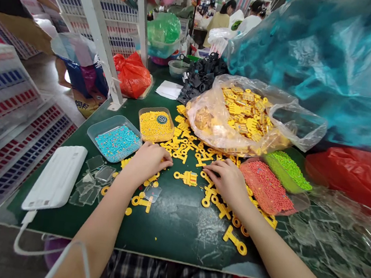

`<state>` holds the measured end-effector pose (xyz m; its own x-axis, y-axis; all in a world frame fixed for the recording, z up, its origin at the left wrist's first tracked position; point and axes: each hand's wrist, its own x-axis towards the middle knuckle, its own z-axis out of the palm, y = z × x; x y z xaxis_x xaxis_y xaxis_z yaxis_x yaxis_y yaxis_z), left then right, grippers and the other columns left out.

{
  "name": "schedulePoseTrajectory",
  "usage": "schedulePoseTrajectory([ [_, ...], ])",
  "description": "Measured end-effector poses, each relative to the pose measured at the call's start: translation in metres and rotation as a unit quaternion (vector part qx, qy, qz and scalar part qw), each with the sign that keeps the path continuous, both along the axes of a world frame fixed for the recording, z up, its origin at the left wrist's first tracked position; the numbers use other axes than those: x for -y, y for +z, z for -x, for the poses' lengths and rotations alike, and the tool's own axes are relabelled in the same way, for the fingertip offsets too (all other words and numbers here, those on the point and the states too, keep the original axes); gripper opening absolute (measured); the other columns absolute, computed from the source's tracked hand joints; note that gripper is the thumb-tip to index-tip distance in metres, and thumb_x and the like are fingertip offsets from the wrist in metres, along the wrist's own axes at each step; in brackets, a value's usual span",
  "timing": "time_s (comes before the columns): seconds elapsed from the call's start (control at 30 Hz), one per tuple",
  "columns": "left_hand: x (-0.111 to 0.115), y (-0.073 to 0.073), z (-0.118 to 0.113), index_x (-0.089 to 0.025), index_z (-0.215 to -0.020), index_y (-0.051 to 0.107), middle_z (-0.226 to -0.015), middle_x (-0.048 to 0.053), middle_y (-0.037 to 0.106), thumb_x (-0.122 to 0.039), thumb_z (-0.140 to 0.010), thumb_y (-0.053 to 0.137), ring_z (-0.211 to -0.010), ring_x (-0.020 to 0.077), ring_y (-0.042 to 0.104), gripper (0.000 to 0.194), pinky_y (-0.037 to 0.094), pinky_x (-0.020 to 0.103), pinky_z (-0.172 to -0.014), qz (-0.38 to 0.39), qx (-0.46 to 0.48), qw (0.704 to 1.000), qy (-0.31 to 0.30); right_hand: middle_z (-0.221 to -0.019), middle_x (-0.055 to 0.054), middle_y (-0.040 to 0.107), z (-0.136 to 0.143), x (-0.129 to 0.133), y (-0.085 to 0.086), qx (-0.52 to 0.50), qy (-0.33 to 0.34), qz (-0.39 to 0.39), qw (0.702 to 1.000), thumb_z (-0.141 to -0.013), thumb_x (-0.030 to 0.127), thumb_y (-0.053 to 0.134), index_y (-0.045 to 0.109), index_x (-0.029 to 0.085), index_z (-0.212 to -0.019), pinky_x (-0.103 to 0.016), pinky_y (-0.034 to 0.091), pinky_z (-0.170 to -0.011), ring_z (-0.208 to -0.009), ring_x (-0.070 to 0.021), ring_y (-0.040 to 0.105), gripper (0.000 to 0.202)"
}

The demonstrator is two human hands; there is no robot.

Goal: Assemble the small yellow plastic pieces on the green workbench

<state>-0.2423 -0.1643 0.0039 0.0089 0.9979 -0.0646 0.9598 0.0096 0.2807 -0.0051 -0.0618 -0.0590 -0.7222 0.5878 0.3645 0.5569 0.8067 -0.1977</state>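
On the green table a yellow plastic piece with a ring and small coloured beads in its window (186,177) lies flat between my hands. My left hand (150,159) is beside it, fingers bent and tips together; anything between them is too small to tell. My right hand (226,176) rests over yellow parts at the right, thumb and fingers near each other, with what they hold unclear. Loose yellow parts (184,145) lie behind both hands. Near my left wrist are a tray of blue beads (117,141) and a tray of yellow beads (156,125).
A plastic bag of yellow parts (243,114) stands at the back, black parts (204,75) behind it. Trays of red beads (268,186) and green beads (289,171) are at right. Clear plates (93,181) and a white power bank (55,177) lie left.
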Motion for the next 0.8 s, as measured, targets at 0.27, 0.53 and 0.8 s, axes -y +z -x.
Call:
schedulePoseTrajectory([
  [0.27,-0.004,-0.008,-0.001,-0.019,-0.088,0.078,-0.097,0.005,0.078,-0.023,-0.089,0.064,-0.091,0.024,0.069,0.014,0.046,0.035,-0.086,0.015,0.007,0.999,-0.028,-0.089,-0.008,0.071,-0.002,-0.005,0.0,0.001,0.01,0.028,1.0,-0.095,0.038,0.053,0.077,0.023,-0.092,-0.037,0.045,-0.072,-0.083,-0.0237,0.056,0.028],
  [0.53,-0.007,-0.009,0.003,-0.026,-0.096,0.079,-0.095,0.002,0.078,-0.017,-0.084,0.067,-0.085,0.0228,0.071,0.019,0.052,0.033,-0.079,0.03,0.054,0.997,0.034,-0.096,-0.008,0.071,-0.01,-0.009,0.005,-0.004,0.02,0.07,0.997,-0.095,0.033,0.054,0.076,0.023,-0.101,-0.04,0.049,-0.078,-0.09,-0.0254,0.057,0.025],
  [0.8,-0.009,-0.009,0.003,-0.026,-0.1,0.077,-0.087,0.001,0.078,-0.021,-0.083,0.068,-0.079,0.0218,0.07,0.02,0.051,0.032,-0.074,0.007,0.03,0.999,0.022,-0.093,-0.008,0.07,-0.012,-0.013,0.004,-0.018,-0.014,0.014,1.0,-0.095,0.036,0.054,0.077,0.026,-0.099,-0.04,0.047,-0.075,-0.088,-0.0254,0.055,0.026],
])
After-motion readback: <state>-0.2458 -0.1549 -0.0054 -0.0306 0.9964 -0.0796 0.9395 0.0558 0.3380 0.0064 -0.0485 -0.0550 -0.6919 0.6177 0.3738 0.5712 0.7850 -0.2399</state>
